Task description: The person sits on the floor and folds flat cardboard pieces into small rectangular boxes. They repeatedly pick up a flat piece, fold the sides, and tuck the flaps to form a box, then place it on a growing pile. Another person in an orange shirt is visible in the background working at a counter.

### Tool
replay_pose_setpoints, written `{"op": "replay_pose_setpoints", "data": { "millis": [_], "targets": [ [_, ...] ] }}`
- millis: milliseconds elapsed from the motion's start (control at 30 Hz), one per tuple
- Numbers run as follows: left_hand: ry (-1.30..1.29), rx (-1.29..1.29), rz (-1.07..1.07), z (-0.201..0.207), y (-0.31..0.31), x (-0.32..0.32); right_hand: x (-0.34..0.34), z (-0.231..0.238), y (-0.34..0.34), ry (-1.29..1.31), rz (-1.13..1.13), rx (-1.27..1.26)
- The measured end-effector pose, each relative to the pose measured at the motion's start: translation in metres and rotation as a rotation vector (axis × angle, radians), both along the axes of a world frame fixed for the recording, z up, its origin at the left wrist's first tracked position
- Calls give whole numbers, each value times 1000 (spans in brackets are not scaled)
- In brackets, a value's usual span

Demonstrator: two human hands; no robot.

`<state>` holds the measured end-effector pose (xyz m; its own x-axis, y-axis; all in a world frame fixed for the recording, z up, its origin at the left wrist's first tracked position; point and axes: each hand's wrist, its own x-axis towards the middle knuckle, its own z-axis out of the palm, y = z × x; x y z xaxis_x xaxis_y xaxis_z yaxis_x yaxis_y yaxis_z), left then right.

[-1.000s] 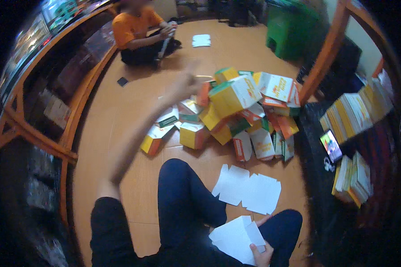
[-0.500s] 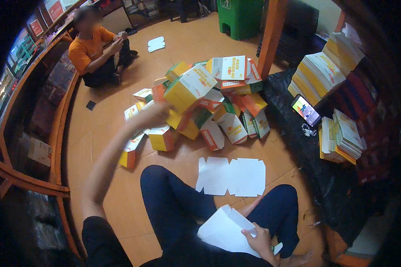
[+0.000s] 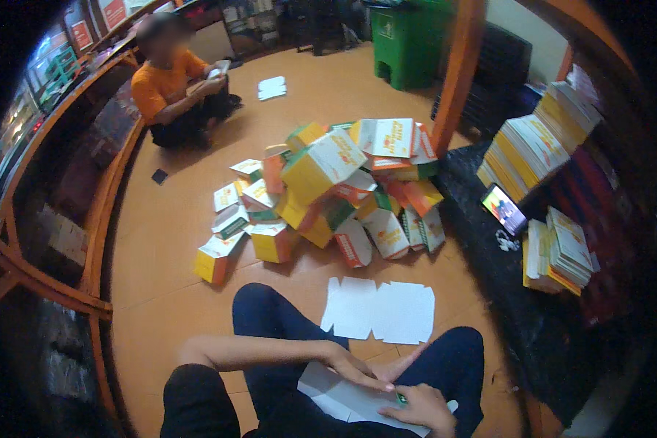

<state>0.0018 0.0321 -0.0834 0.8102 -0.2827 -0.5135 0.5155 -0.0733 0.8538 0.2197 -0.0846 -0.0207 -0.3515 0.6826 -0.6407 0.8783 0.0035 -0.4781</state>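
A white folding carton, its plain inner side showing, lies across my lap, partly folded. My left hand reaches over its far edge, fingers pointing right and bent onto the card. At the carton's right end, my right hand grips it, thumb on top; a small green part shows between the two hands. Beyond my knees lies a flat white carton blank on the floor. Farther off is a heap of folded cartons in white, yellow, orange and green, loosely piled.
Stacks of flat cartons and a lit phone rest on a black cover at right. Ahead left sits a person in an orange shirt, holding a small item. A green bin stands behind the heap; wooden shelving lines the left.
My left hand has come back from the heap to the carton on my lap. The carton has tilted lower, and my right hand still holds it. The view has shifted slightly.
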Motion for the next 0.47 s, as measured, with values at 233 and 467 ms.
{"op": "replay_pose_setpoints", "data": {
  "millis": [233,467],
  "targets": [
    [-228,289,-50,21,-21,6,70,-19,1,343,-15,-142],
    [-392,414,23,-3,-31,8,56,-38,-61,86,-182,-32]
  ]
}}
